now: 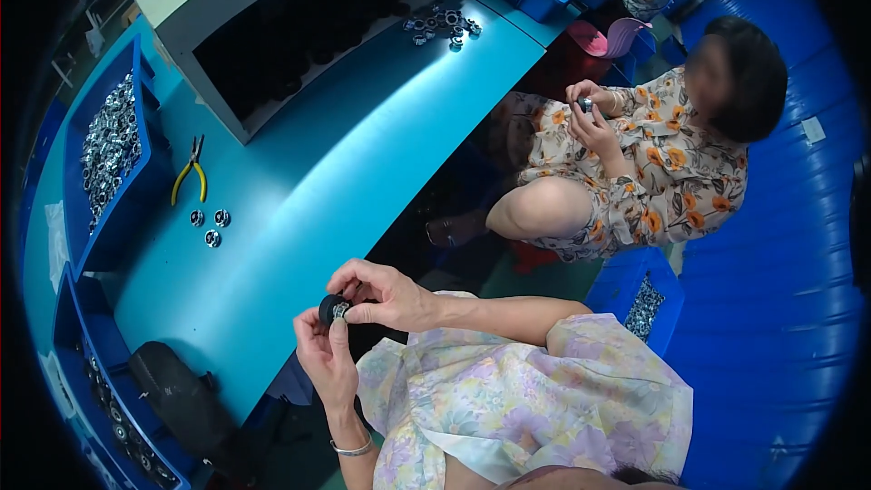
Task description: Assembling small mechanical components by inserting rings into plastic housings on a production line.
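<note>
Just off the edge of the turquoise table, both my hands are closed around one small round part [332, 310], black on its outer side with shiny metal toward my thumbs. My left hand [325, 358], with a bracelet at the wrist, grips it from below and the left. From the upper right my right hand [392, 298] pinches it, the thumb on the metal side and the fingers curled above. My fingers hide much of the part. On the turquoise table [308, 218] lie three small metal-and-black round pieces [212, 238] below yellow-handled pliers [190, 172].
Blue bins line the left side: one with shiny metal parts [111, 150], one with dark round parts [122, 426]. A black case [177, 390] sits near the lower bin. A grey-white box-shaped housing [218, 0] stands behind. Across the table corner, a seated co-worker [653, 154] holds a small part.
</note>
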Action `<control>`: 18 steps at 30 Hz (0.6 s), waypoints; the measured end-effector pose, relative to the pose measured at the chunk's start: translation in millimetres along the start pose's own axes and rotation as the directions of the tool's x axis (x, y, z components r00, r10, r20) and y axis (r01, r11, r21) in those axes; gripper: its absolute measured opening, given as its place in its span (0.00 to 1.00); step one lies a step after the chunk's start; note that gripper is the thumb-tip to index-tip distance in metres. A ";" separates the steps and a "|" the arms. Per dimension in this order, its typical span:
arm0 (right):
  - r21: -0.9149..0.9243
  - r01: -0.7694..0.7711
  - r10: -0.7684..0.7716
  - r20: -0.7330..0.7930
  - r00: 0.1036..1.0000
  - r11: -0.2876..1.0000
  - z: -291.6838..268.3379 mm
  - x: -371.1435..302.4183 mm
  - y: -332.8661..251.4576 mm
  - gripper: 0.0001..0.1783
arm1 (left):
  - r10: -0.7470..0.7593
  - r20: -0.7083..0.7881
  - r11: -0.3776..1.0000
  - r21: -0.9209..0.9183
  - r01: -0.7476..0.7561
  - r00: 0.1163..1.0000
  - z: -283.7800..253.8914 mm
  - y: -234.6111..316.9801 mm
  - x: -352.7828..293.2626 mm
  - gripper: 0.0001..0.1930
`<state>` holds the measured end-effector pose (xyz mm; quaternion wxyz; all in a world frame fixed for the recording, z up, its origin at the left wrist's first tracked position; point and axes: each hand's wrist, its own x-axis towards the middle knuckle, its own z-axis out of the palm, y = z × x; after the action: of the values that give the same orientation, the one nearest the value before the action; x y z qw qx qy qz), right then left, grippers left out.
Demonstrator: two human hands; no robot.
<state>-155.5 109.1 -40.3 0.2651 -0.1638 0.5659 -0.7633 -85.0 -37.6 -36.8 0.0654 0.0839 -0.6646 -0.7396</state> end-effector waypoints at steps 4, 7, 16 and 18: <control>-0.045 -0.006 0.010 0.093 0.996 0.999 -5.2 11.3 3.7 0.18 | 0.002 0.014 0.994 0.110 -0.004 1.000 -4.3 7.6 6.2 0.13; -0.066 0.054 -0.045 0.121 0.992 0.996 -5.8 14.2 9.9 0.17 | 0.021 -0.001 0.984 0.176 -0.021 1.000 -3.5 10.5 5.1 0.13; -0.058 0.277 -0.269 0.117 0.956 0.959 4.7 -9.5 1.6 0.12 | 0.157 0.025 0.947 0.281 -0.157 0.987 2.4 15.4 -14.9 0.16; -0.092 0.337 -0.326 0.119 0.938 0.937 5.5 -16.8 2.8 0.12 | 0.152 0.037 0.954 0.256 -0.157 0.988 4.9 17.2 -22.8 0.16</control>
<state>-138.4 114.1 -40.4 0.1515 -0.3099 0.5577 -0.7550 -64.1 -29.9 -18.4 0.1059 0.0333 -0.7602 -0.6401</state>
